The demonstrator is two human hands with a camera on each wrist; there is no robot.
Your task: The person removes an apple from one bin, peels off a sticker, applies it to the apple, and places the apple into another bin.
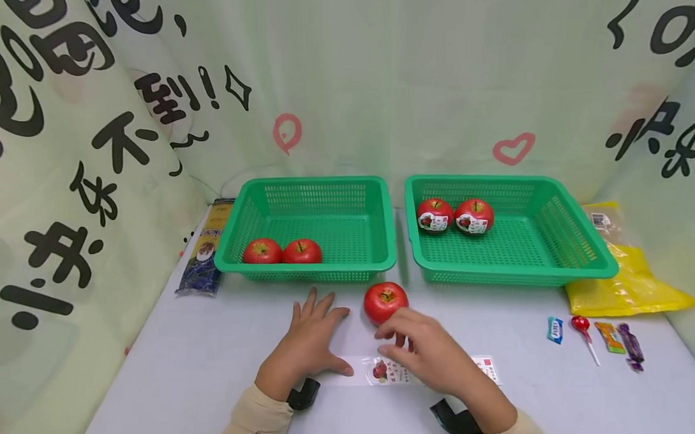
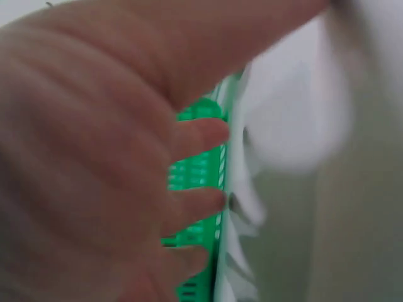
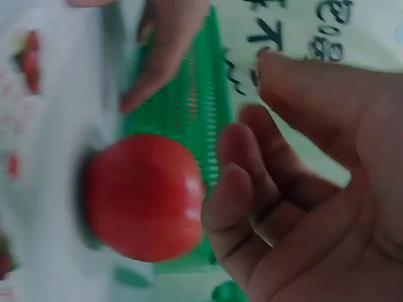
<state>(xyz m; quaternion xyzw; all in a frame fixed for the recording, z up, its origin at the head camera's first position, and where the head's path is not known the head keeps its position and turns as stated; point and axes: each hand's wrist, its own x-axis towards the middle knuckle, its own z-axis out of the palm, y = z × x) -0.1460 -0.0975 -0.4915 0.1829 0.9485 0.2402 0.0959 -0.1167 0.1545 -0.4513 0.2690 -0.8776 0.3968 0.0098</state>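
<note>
My left hand (image 1: 303,349) lies with its fingers spread at the left end of a strip of fruit stickers (image 1: 387,371), its thumb on the strip. A red apple (image 1: 384,303) sits on the table between the hands, beyond the strip. Over the strip, my right hand (image 1: 427,351) hovers close to the apple with loosely bent fingers. In the right wrist view its fingers (image 3: 230,195) are beside the apple (image 3: 148,198), thumb apart, and nothing shows between them. The right hand hides part of the strip.
The left green basket (image 1: 355,268) holds two plain apples (image 1: 301,251); the right basket (image 1: 516,276) holds two stickered apples (image 1: 474,216). A dark blue packet (image 1: 205,254) lies far left. At right are a yellow bag (image 1: 637,283), a lollipop (image 1: 581,325) and small wrapped candies (image 1: 610,337).
</note>
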